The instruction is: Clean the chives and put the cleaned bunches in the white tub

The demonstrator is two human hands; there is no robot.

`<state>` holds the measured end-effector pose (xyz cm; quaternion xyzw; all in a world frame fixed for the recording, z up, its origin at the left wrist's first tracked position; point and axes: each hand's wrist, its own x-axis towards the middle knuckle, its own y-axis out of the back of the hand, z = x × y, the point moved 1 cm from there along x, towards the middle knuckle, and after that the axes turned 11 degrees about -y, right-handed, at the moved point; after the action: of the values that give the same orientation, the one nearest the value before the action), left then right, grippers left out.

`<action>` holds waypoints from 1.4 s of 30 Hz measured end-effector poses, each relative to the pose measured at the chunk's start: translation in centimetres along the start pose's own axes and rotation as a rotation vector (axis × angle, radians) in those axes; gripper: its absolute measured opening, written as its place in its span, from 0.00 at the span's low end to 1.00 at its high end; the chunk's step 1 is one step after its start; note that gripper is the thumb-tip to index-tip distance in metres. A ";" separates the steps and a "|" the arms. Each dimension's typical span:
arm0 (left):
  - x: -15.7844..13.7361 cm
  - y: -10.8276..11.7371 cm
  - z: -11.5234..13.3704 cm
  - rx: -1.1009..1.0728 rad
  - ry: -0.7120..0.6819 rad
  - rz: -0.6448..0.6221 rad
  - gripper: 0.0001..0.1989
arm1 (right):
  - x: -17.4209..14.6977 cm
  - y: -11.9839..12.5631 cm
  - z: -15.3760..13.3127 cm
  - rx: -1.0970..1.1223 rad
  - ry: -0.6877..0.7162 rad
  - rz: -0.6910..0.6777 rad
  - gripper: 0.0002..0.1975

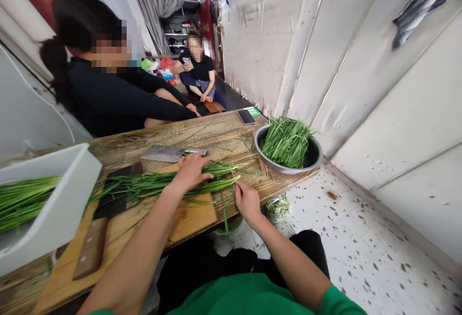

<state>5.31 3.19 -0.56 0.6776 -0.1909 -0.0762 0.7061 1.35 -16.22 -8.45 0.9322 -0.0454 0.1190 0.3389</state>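
Note:
A long bunch of garlic chives (144, 183) lies across the wooden cutting board (193, 216), pale stem ends toward the right. My left hand (193, 171) rests on top of the bunch with its thumb and fingers apart. At the stem ends, my right hand (247, 199) is closed in a pinch on a chive tip. Under the leafy end sits a wooden-handled cleaver (90, 250), its dark blade partly covered. A second, metal cleaver (162, 153) lies just beyond the bunch, close to my left fingers.
A metal bowl (258, 144) heaped with cut chives stands at the table's right end, near a phone (246, 117). At left is a white bin (77, 180) holding more chives. One person (108, 98) sits across the table; another person (200, 67) sits farther back.

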 end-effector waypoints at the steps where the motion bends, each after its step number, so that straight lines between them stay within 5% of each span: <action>1: 0.2 0.0 0.4 -0.024 -0.068 0.026 0.20 | 0.1 0.0 0.0 0.006 -0.004 0.001 0.15; 5: 0.8 -0.7 2.8 -0.098 -0.228 0.096 0.10 | -0.1 0.5 0.2 0.065 -0.021 -0.032 0.14; 16: 2.1 -3.1 5.0 -0.097 -0.155 0.151 0.10 | -1.8 1.9 0.6 0.110 -0.087 0.026 0.14; 23: 1.6 -3.0 5.3 -0.155 -0.190 0.354 0.11 | -2.2 1.7 0.9 0.212 -0.049 0.083 0.13; 32: 2.0 -4.6 4.1 -0.430 -0.089 0.338 0.13 | -2.5 1.7 0.9 0.206 -0.025 0.092 0.14; 42: 2.3 -4.7 3.7 -0.600 -0.050 0.182 0.12 | -2.0 1.9 1.2 -0.009 0.003 0.087 0.15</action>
<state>6.78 -1.38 -4.76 0.4171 -0.2370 -0.0823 0.8736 -0.69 -18.40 -8.69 0.9276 -0.0858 0.1350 0.3376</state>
